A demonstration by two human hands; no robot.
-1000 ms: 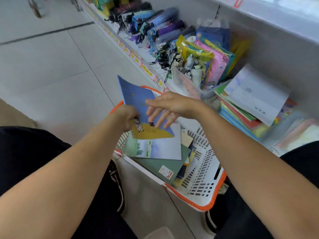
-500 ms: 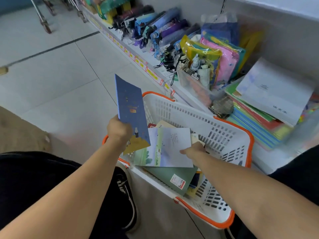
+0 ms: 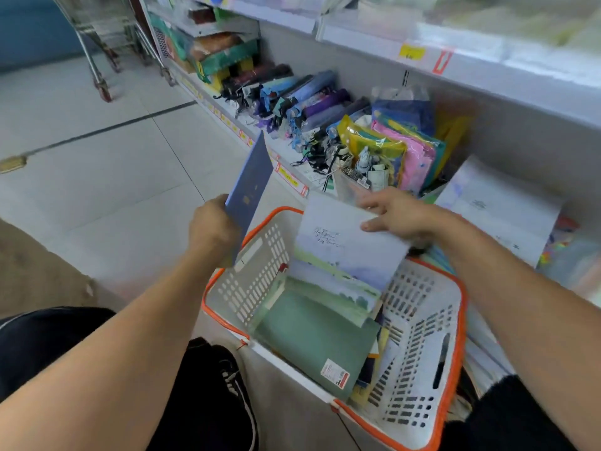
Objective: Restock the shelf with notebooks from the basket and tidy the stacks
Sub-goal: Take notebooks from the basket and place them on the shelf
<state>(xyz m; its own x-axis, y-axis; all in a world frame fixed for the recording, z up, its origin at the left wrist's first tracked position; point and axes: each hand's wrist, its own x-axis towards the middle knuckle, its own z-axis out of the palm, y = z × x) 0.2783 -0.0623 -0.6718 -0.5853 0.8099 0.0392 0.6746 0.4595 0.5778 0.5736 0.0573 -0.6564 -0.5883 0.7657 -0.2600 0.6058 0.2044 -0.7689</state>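
Now pale notebook point(image 3: 344, 242) between right fingers point(image 3: 374, 201)

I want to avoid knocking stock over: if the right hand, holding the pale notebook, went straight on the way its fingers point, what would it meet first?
Probably the clear bin of small packaged items at the shelf edge: the right hand lifts the pale notebook with fingers pointing up-left at it. Depth is unclear.

Blue notebook point(image 3: 250, 180) stood upright; pale landscape notebook point(image 3: 344, 245) tilted above white orange-rimmed basket point(image 3: 419, 379); green notebook point(image 3: 312, 343) inside.
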